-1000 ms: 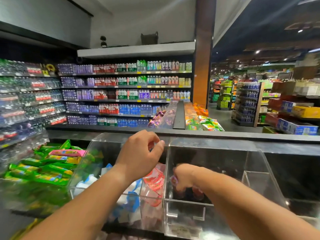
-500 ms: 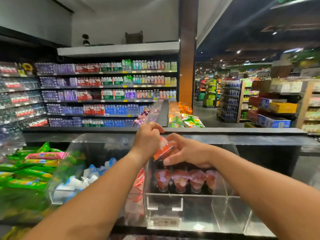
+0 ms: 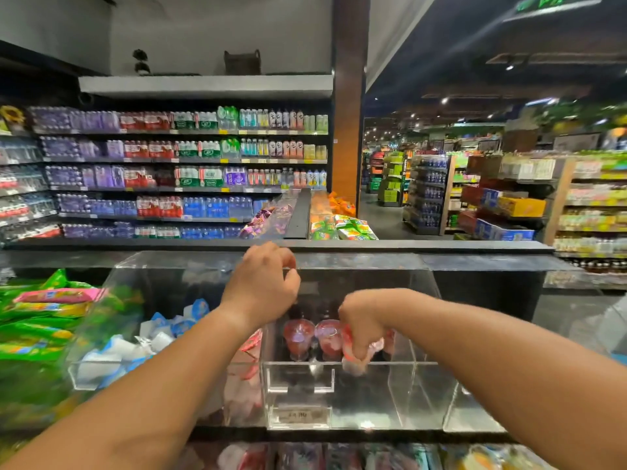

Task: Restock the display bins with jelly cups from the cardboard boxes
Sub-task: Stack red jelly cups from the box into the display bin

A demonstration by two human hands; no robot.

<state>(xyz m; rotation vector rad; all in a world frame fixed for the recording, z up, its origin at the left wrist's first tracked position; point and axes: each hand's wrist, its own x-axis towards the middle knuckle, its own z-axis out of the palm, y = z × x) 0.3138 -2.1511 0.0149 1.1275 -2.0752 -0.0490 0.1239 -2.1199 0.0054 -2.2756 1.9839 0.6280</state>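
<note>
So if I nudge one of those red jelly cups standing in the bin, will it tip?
Probably. The jelly cups look tall and narrower at the base, so apt to tip. They stand close together, so one may knock its neighbour. The clear plastic likely feels smooth, maybe slippery.

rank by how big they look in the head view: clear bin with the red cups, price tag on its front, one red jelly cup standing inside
1. clear bin
2. price tag and red jelly cup look alike in size; the tag is nearer the camera, so no ranking.

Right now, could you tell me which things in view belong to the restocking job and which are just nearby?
Part of the job:
- clear bin
- red jelly cups standing inside it
- jelly cup in the right hand's grip
- left hand, at the bin's raised lid

Just nearby:
- blue-and-white packets
- green snack bags
- bottled drinks
</note>
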